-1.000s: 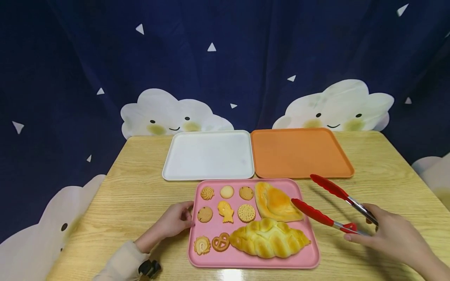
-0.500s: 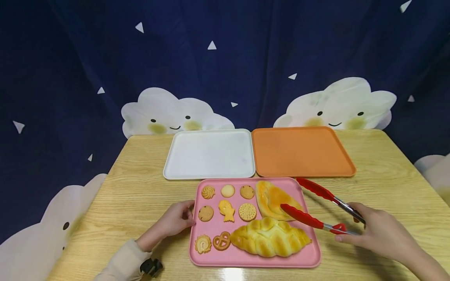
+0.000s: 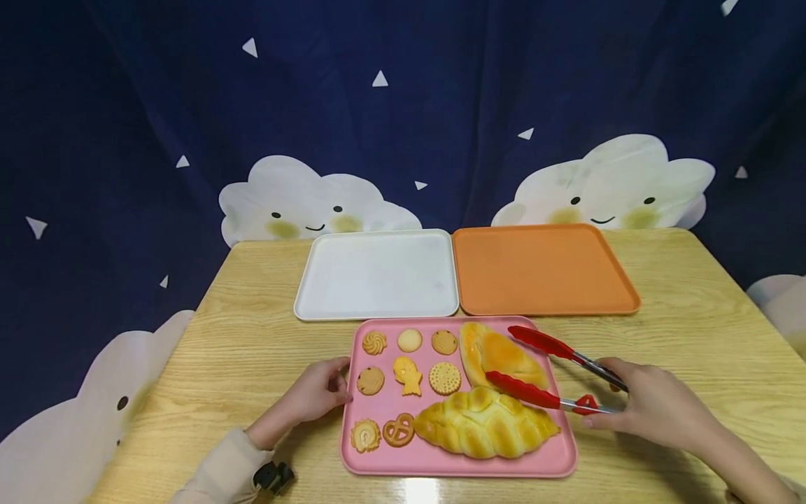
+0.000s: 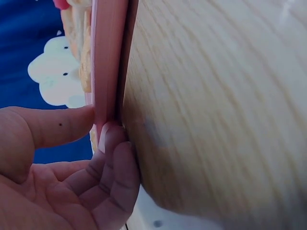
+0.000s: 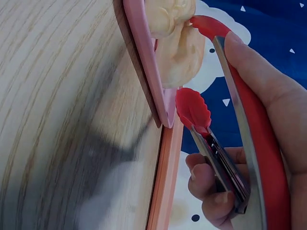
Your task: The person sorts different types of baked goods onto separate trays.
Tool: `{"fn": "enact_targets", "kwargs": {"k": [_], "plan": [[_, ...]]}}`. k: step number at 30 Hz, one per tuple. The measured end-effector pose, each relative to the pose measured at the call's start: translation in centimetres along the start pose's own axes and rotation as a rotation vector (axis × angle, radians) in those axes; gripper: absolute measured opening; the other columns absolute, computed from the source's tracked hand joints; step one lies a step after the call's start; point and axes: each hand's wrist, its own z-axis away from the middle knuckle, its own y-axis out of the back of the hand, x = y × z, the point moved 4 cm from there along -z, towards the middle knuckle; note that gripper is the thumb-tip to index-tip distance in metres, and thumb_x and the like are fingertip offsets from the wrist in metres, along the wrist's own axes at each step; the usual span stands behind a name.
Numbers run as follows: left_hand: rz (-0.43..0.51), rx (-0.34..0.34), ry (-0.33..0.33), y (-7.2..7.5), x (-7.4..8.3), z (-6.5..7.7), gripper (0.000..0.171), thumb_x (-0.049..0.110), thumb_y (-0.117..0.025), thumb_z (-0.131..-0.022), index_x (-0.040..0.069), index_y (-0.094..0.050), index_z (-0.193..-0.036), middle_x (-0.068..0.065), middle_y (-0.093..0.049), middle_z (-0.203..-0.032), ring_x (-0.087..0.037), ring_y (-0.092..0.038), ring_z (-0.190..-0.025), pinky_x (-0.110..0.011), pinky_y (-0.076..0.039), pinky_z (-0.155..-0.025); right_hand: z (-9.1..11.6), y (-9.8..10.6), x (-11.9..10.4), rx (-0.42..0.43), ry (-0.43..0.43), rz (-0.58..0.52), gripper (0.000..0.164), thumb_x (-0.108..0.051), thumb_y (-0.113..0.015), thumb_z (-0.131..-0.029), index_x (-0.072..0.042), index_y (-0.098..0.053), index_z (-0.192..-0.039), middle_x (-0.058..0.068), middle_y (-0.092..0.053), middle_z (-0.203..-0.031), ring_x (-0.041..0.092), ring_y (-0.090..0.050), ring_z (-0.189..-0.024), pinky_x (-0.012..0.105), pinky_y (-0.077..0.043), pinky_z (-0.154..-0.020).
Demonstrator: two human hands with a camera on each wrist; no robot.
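Note:
My right hand grips red-tipped metal tongs with the arms spread. One red tip lies over the near side of a folded bread, the other close by its far edge. A braided bread lies just in front. Both breads sit on the right part of a pink tray. At the tray's left edge my left hand pinches the rim; in the left wrist view the thumb is at the rim and the fingers are curled against the outer wall.
Several cookies, among them a fish-shaped one and a pretzel, lie on the pink tray's left part. Behind it, a white tray and an orange tray stand side by side on the wooden table. A dark blue curtain hangs behind.
My right hand has moved left with the tongs, bringing their tips from the tray's right side to around the folded bread. The left hand has stayed at the tray's edge.

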Motion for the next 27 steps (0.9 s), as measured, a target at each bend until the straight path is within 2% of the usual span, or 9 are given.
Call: {"fn": "enact_targets", "kwargs": {"k": [3,11,20,26,27], "plan": [[-0.005,-0.004,0.002,-0.1,0.0,0.0,0.043,-0.008,-0.061,-0.076,-0.010,-0.050,-0.118,0.000,-0.050,-0.064,-0.010,-0.045,-0.055,-0.021,-0.037,-0.048,-0.1,0.0,0.0,-0.017,-0.008,0.000,0.087,-0.066,-0.072,-0.053,-0.003,-0.058,-0.110,-0.001,-0.057,-0.076,0.012,-0.047,-0.063,0.030,-0.037,-0.052],[-0.007,-0.002,0.023,-0.2,0.0,0.0,0.043,-0.007,-0.060,-0.077,-0.008,-0.050,-0.118,0.000,-0.050,-0.065,-0.011,-0.045,-0.056,-0.021,-0.037,-0.048,-0.3,0.4,0.5,0.011,-0.016,0.021,0.088,-0.067,-0.072,-0.052,-0.003,-0.057,-0.111,-0.001,-0.057,-0.075,0.013,-0.045,-0.061,0.031,-0.036,-0.051],[-0.009,-0.001,0.032,-0.2,-0.1,-0.1,0.043,-0.008,-0.060,-0.077,-0.008,-0.050,-0.119,-0.001,-0.050,-0.065,-0.012,-0.046,-0.056,-0.021,-0.037,-0.047,-1.0,-0.2,0.4,-0.030,0.030,0.035,0.089,-0.070,-0.070,-0.052,-0.003,-0.058,-0.109,-0.003,-0.052,-0.071,0.012,-0.041,-0.060,0.029,-0.033,-0.051],[-0.015,0.001,0.020,-0.2,-0.1,-0.1,0.042,-0.008,-0.060,-0.076,-0.008,-0.051,-0.117,0.000,-0.050,-0.064,-0.011,-0.045,-0.054,-0.021,-0.037,-0.047,-1.7,-0.1,0.1,-0.031,0.084,0.035,0.091,-0.069,-0.070,-0.054,-0.001,-0.056,-0.114,0.000,-0.060,-0.079,0.011,-0.047,-0.063,0.031,-0.039,-0.053],[-0.015,0.001,0.016,-0.2,-0.1,-0.1,0.041,-0.008,-0.060,-0.076,-0.008,-0.051,-0.117,0.000,-0.050,-0.064,-0.011,-0.045,-0.054,-0.021,-0.037,-0.047,-1.8,-0.1,0.1,-0.030,0.096,0.037,0.091,-0.069,-0.070,-0.054,-0.002,-0.056,-0.115,-0.001,-0.059,-0.077,0.010,-0.046,-0.062,0.030,-0.039,-0.053]]}}
